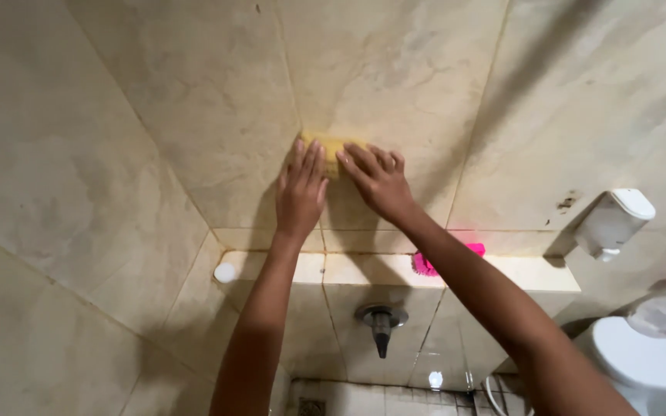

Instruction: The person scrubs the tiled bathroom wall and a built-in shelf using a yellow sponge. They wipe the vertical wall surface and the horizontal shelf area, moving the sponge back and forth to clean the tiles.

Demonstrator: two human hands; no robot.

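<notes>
Mostly hidden sponge [331, 148] under hands

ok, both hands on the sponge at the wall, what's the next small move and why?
Probably a short stroke down the tile. Both the left hand and right hand press flat on the yellow sponge, which sits by a grout line high on the beige wall tile. The tile below it, above the ledge, lies within easy reach.

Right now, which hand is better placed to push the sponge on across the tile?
Probably the right hand: its fingers spread over the yellow sponge, while the left hand lies flat, covering only its left edge.
</notes>
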